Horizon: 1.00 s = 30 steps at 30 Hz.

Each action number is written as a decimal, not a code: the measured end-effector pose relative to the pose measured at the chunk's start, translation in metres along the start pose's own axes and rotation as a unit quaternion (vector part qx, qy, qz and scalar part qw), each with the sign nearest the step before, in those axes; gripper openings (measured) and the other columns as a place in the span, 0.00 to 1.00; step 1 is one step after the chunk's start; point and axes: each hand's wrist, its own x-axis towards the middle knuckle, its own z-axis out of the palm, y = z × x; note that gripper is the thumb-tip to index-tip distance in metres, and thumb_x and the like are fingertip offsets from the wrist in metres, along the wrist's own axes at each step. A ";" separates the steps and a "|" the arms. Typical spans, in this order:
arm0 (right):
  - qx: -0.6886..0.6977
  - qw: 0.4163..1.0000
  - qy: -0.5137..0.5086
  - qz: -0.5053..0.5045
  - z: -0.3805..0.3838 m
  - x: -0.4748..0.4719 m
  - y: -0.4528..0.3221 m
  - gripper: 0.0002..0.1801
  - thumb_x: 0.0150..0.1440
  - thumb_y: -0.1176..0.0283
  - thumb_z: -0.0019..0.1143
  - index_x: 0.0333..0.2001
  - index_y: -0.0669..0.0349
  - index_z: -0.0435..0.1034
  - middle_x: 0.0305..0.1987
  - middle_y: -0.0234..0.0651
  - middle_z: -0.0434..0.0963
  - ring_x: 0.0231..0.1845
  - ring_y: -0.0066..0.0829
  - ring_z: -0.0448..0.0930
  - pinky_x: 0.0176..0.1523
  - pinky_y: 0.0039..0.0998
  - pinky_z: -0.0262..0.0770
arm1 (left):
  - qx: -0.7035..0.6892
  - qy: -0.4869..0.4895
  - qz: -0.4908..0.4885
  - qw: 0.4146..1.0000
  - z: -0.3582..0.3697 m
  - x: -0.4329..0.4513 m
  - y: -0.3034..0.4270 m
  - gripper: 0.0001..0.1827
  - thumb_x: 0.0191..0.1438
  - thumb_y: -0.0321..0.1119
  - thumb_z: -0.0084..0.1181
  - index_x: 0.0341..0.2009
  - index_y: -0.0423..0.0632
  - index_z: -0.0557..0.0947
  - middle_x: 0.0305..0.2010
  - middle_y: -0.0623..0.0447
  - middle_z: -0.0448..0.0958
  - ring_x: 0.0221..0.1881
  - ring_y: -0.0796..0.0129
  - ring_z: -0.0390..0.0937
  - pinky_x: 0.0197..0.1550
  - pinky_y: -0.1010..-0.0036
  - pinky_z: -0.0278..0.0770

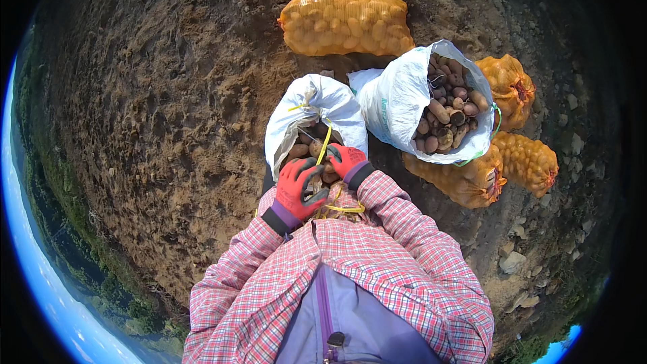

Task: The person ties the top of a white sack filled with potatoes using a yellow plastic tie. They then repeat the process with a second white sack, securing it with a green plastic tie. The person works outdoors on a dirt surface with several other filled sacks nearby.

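Note:
My left hand, in a red and grey work glove, is over the near mouth of a white woven sack. A gap shows between its thumb and fingers. Beside it, my right hand in a matching glove has bent fingers at the sack's right rim; whether they pinch anything is hidden. Potatoes show inside the sack. A yellow plastic strip runs from the sack's gathered top down to the fingertips. Another yellow strip lies at my waist, against the checked jacket.
A second white sack gapes to the right, filled with potatoes. Orange mesh bags of potatoes lie beyond and at the right, several in all. Rough brown soil surrounds them, with stones at lower right.

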 end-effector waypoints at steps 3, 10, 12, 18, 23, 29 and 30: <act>0.010 1.000 -0.024 -0.015 -0.002 -0.001 0.009 0.15 0.58 0.59 0.51 0.45 0.52 0.72 0.36 0.46 0.80 0.39 0.50 0.80 0.42 0.46 0.74 | 0.075 0.205 -0.183 0.959 0.010 0.013 -0.031 0.43 0.36 0.39 0.72 0.60 0.51 0.70 0.60 0.43 0.67 0.61 0.46 0.64 0.62 0.54 0.61; -0.006 0.999 -0.042 -0.009 -0.009 -0.015 0.014 0.18 0.56 0.61 0.56 0.49 0.54 0.74 0.38 0.47 0.80 0.41 0.49 0.80 0.43 0.44 0.75 | 0.190 0.141 -0.232 0.944 0.037 0.022 -0.101 0.15 0.42 0.36 0.65 0.37 0.53 0.80 0.39 0.53 0.78 0.45 0.53 0.74 0.52 0.60 0.66; -0.030 0.998 -0.054 0.023 -0.004 -0.009 0.007 0.18 0.56 0.60 0.56 0.48 0.55 0.74 0.38 0.47 0.80 0.41 0.49 0.80 0.44 0.44 0.75 | 0.182 0.150 -0.215 0.948 0.040 0.017 -0.102 0.15 0.42 0.36 0.65 0.38 0.54 0.80 0.40 0.52 0.78 0.46 0.53 0.74 0.53 0.59 0.66; 0.031 0.997 -0.053 -0.040 0.028 0.027 -0.010 0.18 0.56 0.65 0.54 0.51 0.58 0.72 0.43 0.47 0.79 0.46 0.50 0.78 0.48 0.44 0.75 | 0.069 0.167 -0.214 0.960 0.039 0.004 -0.109 0.12 0.44 0.33 0.64 0.37 0.50 0.82 0.38 0.50 0.80 0.42 0.51 0.77 0.48 0.61 0.72; 0.062 0.995 0.006 -0.080 0.043 0.047 -0.020 0.17 0.56 0.67 0.55 0.50 0.57 0.72 0.43 0.48 0.79 0.45 0.50 0.78 0.48 0.42 0.75 | -0.402 0.328 -0.367 0.772 0.038 0.032 -0.123 0.11 0.54 0.30 0.62 0.41 0.40 0.84 0.36 0.54 0.83 0.34 0.73 0.79 0.37 0.75 0.75; 0.110 0.966 0.219 -0.075 -0.041 0.021 -0.039 0.13 0.60 0.71 0.51 0.48 0.63 0.72 0.40 0.41 0.78 0.37 0.41 0.80 0.44 0.33 0.75 | -0.159 0.415 -0.329 0.833 -0.034 0.046 -0.097 0.07 0.58 0.26 0.53 0.36 0.39 0.83 0.34 0.52 0.82 0.35 0.70 0.78 0.41 0.74 0.74; 0.324 0.911 0.216 0.137 -0.054 0.017 -0.044 0.12 0.63 0.71 0.48 0.47 0.64 0.73 0.41 0.39 0.78 0.42 0.36 0.80 0.46 0.31 0.75 | -0.119 0.409 -0.277 0.861 -0.052 0.041 -0.087 0.10 0.61 0.27 0.50 0.39 0.37 0.83 0.36 0.52 0.81 0.37 0.71 0.77 0.44 0.74 0.76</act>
